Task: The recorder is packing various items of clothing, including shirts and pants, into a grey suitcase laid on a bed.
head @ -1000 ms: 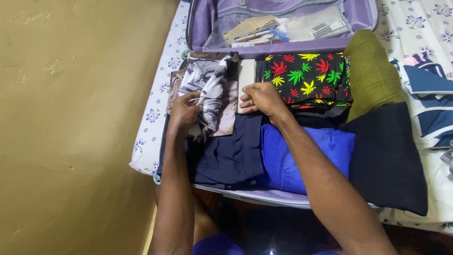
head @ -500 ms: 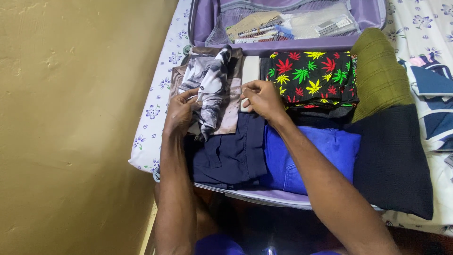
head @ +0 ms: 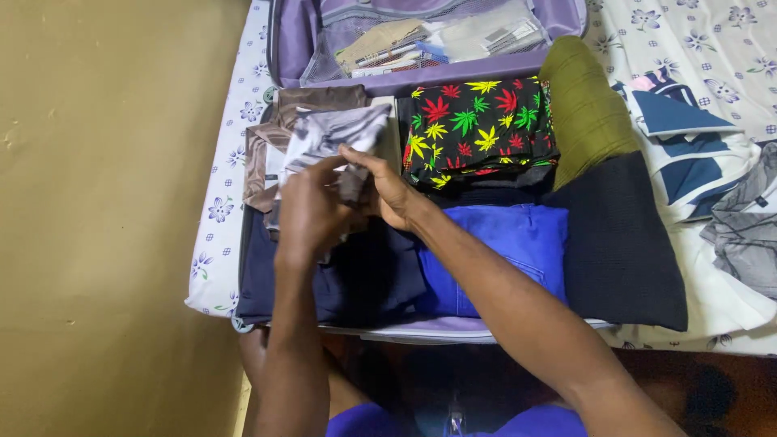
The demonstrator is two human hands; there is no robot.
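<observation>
Garment: grey-white printed cloth (head: pixel 336 133), crumpled, frame centre-left.
Left hand (head: pixel 307 212): fingers pinching it.
Right hand (head: pixel 387 190): fingers gripping it.
Packets: pale flat packets (head: pixel 437 40), mesh pocket, top.

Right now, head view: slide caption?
Both hands, left hand and right hand, gather a grey printed garment over a packed purple suitcase.

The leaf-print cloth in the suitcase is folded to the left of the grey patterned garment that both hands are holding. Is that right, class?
No. The leaf-print cloth lies to the right of the grey patterned garment, as the head view shows. Both the left hand and the right hand hold that garment.
</observation>
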